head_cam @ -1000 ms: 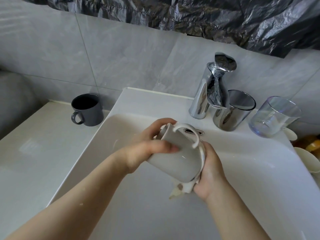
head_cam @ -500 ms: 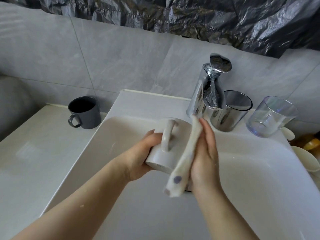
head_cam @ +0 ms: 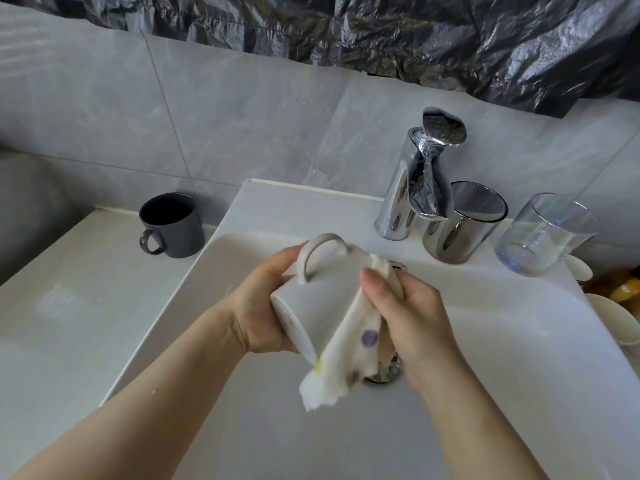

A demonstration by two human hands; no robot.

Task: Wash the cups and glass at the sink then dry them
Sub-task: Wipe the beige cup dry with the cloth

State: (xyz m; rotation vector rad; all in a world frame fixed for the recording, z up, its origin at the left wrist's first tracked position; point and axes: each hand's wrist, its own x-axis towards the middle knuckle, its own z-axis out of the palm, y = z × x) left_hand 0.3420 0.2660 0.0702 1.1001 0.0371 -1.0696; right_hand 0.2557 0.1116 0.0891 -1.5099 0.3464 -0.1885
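Cloth (head_cam: 349, 344) hangs nearest, right hand (head_cam: 412, 317) curled round it, pressing it on the right flank of the white mug (head_cam: 318, 299). Left hand (head_cam: 258, 306) grips the mug from the left, over the sink (head_cam: 485, 375). Mug axis tilted: base near, mouth toward tap (head_cam: 412, 188), handle up. Rim probably next; right hand is nearer. Dark mug (head_cam: 173, 225), steel cup (head_cam: 460, 225) and glass (head_cam: 543, 233) stand behind.

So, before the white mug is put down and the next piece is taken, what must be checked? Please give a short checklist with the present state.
1. Left hand grips the white mug securely: ok.
2. Right hand holds the cloth against the mug: ok.
3. Inside of the mug wiped: cannot tell, the opening is hidden.
4. Tap off: ok, no stream visible.
5. Bare counter to set the mug down: ok.
6. Dark mug and clear glass upright, waiting: ok.
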